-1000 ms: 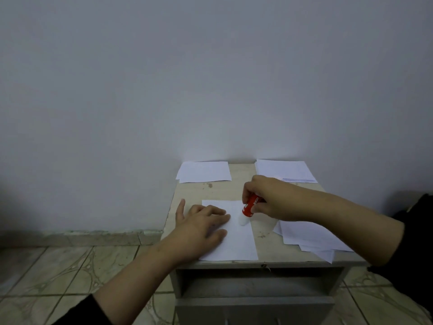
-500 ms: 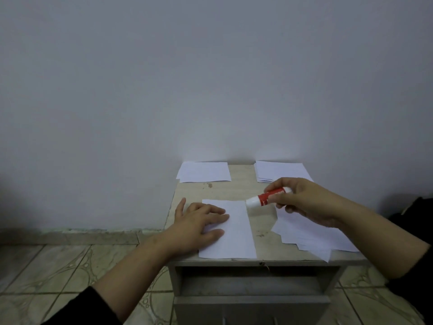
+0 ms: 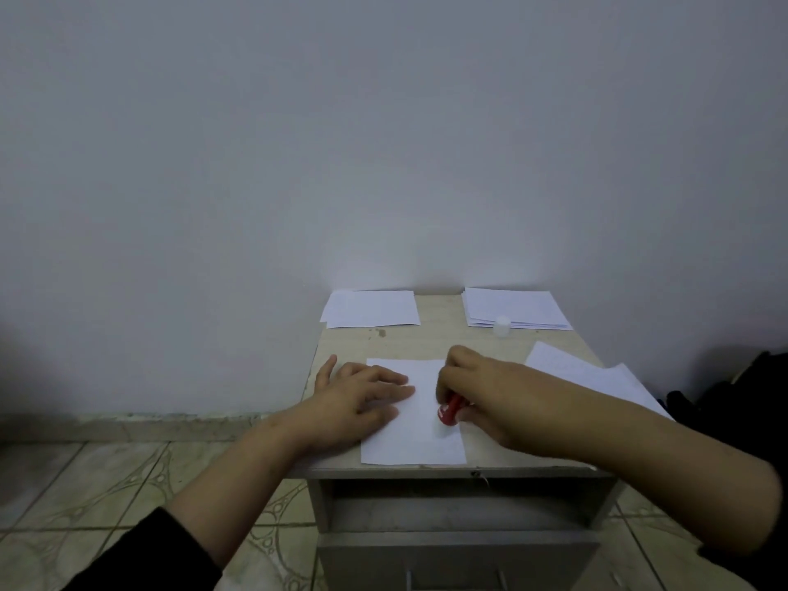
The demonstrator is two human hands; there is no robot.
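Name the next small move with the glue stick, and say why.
Probably draw the glue stick a short way along the right edge of the sheet. The right hand grips it with its lower end seemingly on the paper near that edge. The left hand presses the sheet flat on the table, so it should not slide.

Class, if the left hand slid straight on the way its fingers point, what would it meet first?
Probably the right hand, which grips the red glue stick; only bare sheet lies between them.

Plain home room: bare wall (image 3: 383,142), tiled floor (image 3: 106,484), small cabinet (image 3: 460,496).
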